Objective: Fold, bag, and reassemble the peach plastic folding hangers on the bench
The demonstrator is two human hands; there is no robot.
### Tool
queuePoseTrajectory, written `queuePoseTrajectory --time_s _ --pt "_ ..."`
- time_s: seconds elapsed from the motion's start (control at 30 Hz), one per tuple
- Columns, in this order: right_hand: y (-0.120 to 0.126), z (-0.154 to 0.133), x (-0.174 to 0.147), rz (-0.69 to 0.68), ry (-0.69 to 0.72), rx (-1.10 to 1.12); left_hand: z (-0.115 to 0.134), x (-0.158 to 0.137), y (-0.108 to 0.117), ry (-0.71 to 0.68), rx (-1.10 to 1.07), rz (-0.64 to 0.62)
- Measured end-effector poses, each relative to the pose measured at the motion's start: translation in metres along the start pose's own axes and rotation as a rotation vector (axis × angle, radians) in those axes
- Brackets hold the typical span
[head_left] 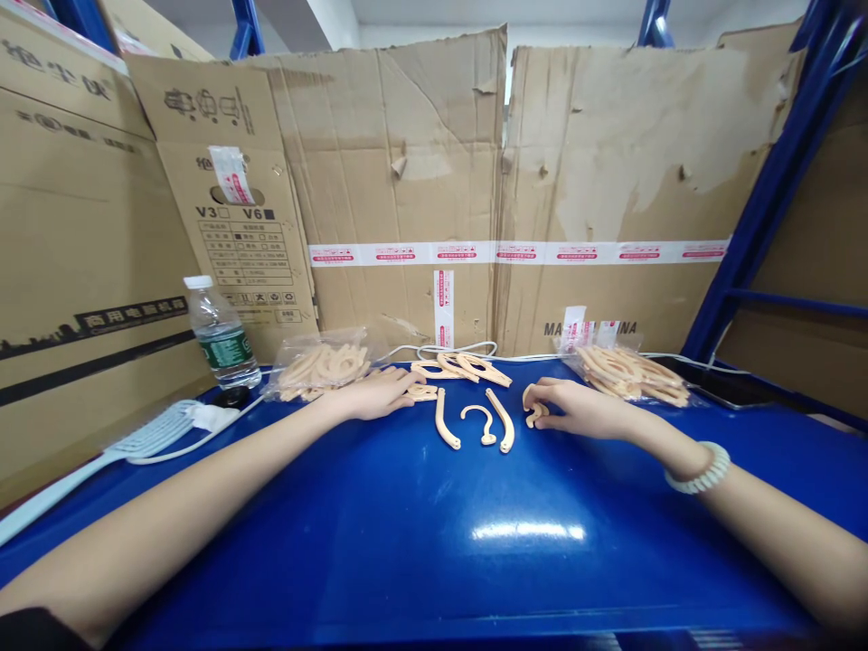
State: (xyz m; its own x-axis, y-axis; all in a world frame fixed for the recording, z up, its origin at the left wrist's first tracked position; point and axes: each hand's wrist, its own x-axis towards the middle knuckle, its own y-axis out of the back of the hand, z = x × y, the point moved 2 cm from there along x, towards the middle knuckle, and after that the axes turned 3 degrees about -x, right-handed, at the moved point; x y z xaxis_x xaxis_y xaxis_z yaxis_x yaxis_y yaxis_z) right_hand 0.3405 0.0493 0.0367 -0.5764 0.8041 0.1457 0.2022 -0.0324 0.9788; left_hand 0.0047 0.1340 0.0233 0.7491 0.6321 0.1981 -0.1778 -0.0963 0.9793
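Across the far half of the blue surface [380,506], a few pale wooden-looking parts lie between two hands. Nearest the middle are a left bar [443,421] and a right bar [503,419], both curved, with a single hook [488,438] between them, apart from each. Behind, looped pieces [467,367] overlap in a row.

At the left, the left hand [375,394] reaches over a flat piece [426,392], its fingers stretched out rather than curled; that grip looks loose. At the right, the right hand [583,409] bends thumb and fingers around small hooks [537,414] — whether its grip is firm I cannot tell. Beyond the hands sit a left bag [318,369] and a right bag [632,375], each full of similar parts.

The right bar seems most at risk: a leftward sweep of the right hand could knock it into the hook. The small hooks look slim and close-set, so a hurried pinch might drop one or drag a neighbour along. Because the looped pieces overlap — one edge upon another — pulling one could shift the rest.
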Motion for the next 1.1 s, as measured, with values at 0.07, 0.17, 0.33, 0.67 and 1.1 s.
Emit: queuePoseTrajectory --time_s 0.07,0.17,0.33,0.67,1.1 --pt "0.002 0.001 0.001 0.039 0.003 -0.005 0.003 -0.001 0.000 0.021 -0.009 0.009" --pt "0.005 -0.006 0.002 0.142 0.008 -0.019 0.015 -0.002 0.006 0.051 -0.058 0.052" --pt "0.002 -0.053 -0.001 0.253 0.104 -0.014 0.049 -0.008 0.022 0.092 -0.290 0.172" --pt "-0.029 -0.111 0.003 0.067 0.381 -0.044 0.100 -0.044 0.036 0.414 -1.002 0.203" --pt "-0.041 -0.132 0.000 0.007 0.008 0.997 0.139 -0.046 -0.008 0.298 -1.202 0.285"
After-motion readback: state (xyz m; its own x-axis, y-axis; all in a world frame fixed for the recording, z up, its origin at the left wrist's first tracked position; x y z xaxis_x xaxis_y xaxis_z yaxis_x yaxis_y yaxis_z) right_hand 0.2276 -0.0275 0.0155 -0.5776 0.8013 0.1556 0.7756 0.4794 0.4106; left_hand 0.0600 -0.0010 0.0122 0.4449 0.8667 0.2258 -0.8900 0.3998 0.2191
